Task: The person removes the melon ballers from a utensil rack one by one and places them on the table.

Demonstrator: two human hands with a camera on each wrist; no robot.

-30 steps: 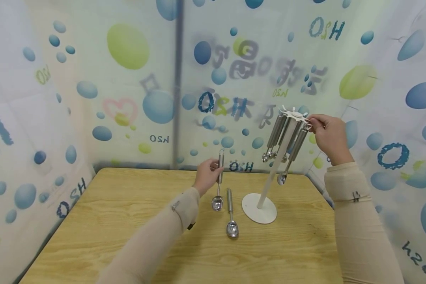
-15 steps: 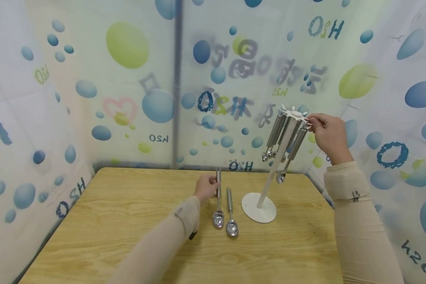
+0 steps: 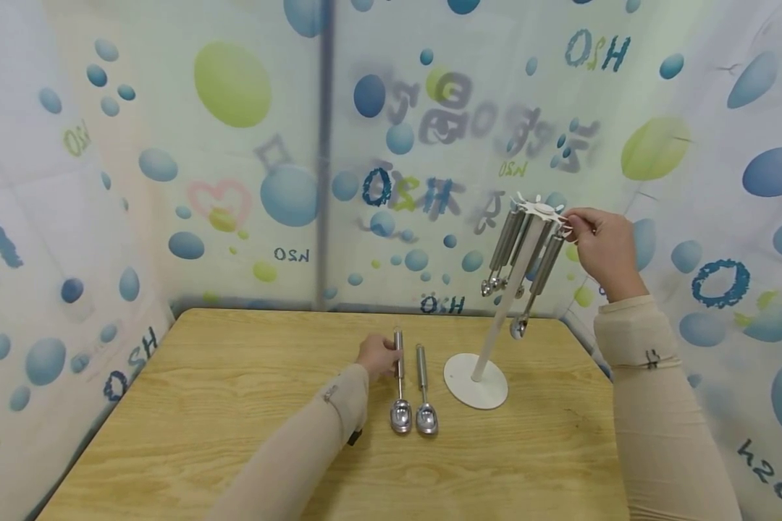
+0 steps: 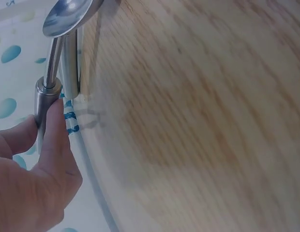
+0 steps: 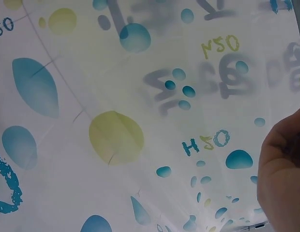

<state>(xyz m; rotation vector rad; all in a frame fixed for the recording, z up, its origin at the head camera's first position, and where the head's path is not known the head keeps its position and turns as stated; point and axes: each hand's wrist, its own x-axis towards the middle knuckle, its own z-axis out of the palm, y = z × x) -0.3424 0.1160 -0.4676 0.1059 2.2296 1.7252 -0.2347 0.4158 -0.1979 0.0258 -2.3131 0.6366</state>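
My left hand point(image 3: 378, 354) pinches the handle of a metal spoon point(image 3: 400, 416), thumb and fingers on either side. Its deep oval bowl points toward me, low over the table or on it; I cannot tell which. A second metal spoon point(image 3: 426, 418) lies just to its right, almost parallel. In the left wrist view, the held spoon point(image 4: 67, 18) shows its bowl beyond my fingers. At the right, my right hand point(image 3: 604, 246) pinches the edge of the white stand's top point(image 3: 541, 210). Several metal utensils point(image 3: 544, 268) hang from that top. The right wrist view shows only part of the hand.
The stand's round white base point(image 3: 476, 382) rests on the wooden table point(image 3: 234, 405), its post leaning right. Printed curtains point(image 3: 247, 159) with bubbles close in the back and both sides, near the table's far edge.
My left hand has come down and toward me with the spoon, bringing its bowl level with the second spoon's. My right hand and the stand have stayed put.
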